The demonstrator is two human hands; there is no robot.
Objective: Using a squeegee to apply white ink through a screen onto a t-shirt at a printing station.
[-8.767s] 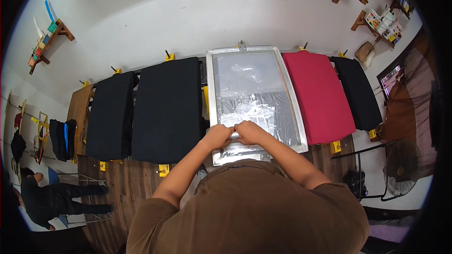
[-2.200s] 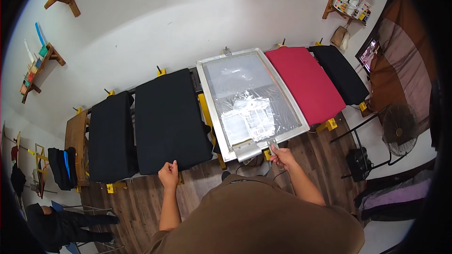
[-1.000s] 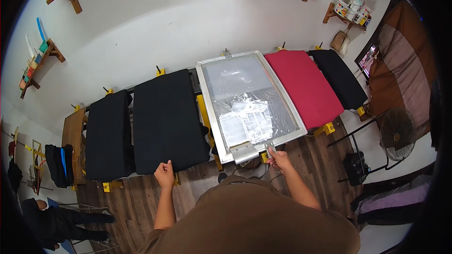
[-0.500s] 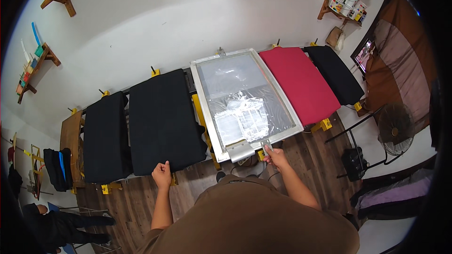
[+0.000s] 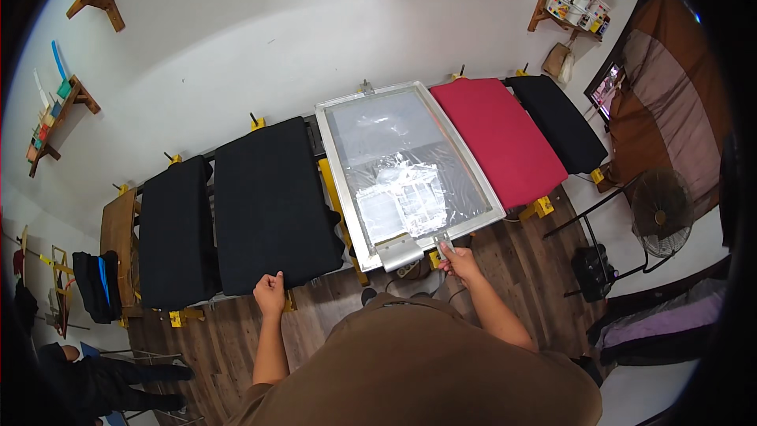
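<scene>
Along a white wall runs a row of garment-covered pallets, with a silver-framed printing screen (image 5: 406, 170) lying flat over the middle one. At about five o'clock from the screen's centre, the right hand (image 5: 459, 262) is closed on a small metal piece at the frame's near corner. The left hand (image 5: 270, 293) rests with curled fingers on the near edge of the black garment (image 5: 268, 203), at nine o'clock from the screen. Another black garment (image 5: 175, 229) lies beyond it. At three o'clock sit a red garment (image 5: 497, 138) and a further black one (image 5: 558, 120). A standing fan (image 5: 661, 211) stands at the far right.
</scene>
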